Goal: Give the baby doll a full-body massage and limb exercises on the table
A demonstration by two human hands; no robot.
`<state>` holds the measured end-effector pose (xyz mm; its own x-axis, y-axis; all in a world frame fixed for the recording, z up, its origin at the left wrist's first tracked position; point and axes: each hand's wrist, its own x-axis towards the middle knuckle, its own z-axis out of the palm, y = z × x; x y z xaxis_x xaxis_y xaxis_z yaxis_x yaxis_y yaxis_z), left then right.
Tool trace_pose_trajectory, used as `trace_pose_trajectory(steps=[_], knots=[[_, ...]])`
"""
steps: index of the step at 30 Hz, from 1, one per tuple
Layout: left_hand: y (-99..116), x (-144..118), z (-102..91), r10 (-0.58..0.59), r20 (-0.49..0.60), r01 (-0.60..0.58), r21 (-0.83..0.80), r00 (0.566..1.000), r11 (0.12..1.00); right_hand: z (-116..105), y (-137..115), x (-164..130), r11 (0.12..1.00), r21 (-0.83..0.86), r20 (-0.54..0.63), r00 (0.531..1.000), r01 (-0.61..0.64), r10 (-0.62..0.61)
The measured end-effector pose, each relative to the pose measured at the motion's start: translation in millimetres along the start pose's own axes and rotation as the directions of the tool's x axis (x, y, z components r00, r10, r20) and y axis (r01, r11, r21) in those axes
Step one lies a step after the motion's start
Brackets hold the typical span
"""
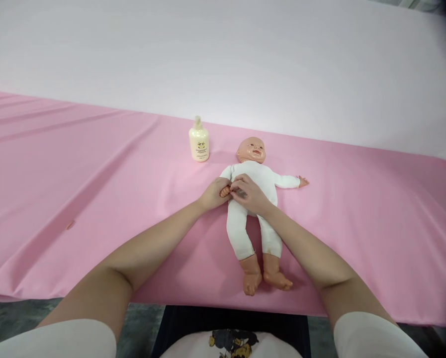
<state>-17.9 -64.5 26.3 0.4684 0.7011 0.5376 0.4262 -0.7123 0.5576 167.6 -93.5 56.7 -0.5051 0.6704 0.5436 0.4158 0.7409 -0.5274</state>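
Observation:
A baby doll with a white cloth body lies on its back, its head toward the far side and its feet toward me. My left hand is closed around the doll's arm at the left, near the doll's small hand. Bent over that same small hand are the fingers of my right hand, with thumb and fingertips close together at it. Whether anything else is between my right fingertips is hidden. The doll's other arm stretches out to the right.
A cream pump bottle stands upright left of the doll's head. Pink cloth covers the table, with a white surface behind it. A small orange-brown piece lies at the left. The table's front edge is close to my body.

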Motion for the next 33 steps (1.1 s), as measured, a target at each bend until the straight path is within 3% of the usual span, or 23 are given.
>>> trace_pose_trajectory(steps=[26, 33], knots=[[3.7, 2.0, -1.7, 0.013, 0.011, -0.013, -0.009, 1.000, 1.000, -3.5, -3.3, 0.5, 0.999, 0.032, 0.023, 0.999, -0.025, 0.025], [4.6, 2.1, -4.8, 0.084, 0.037, -0.083, -0.035, 0.996, 0.996, -4.5, -4.9, 1.6, 0.998, 0.054, 0.028, 0.999, -0.029, 0.027]])
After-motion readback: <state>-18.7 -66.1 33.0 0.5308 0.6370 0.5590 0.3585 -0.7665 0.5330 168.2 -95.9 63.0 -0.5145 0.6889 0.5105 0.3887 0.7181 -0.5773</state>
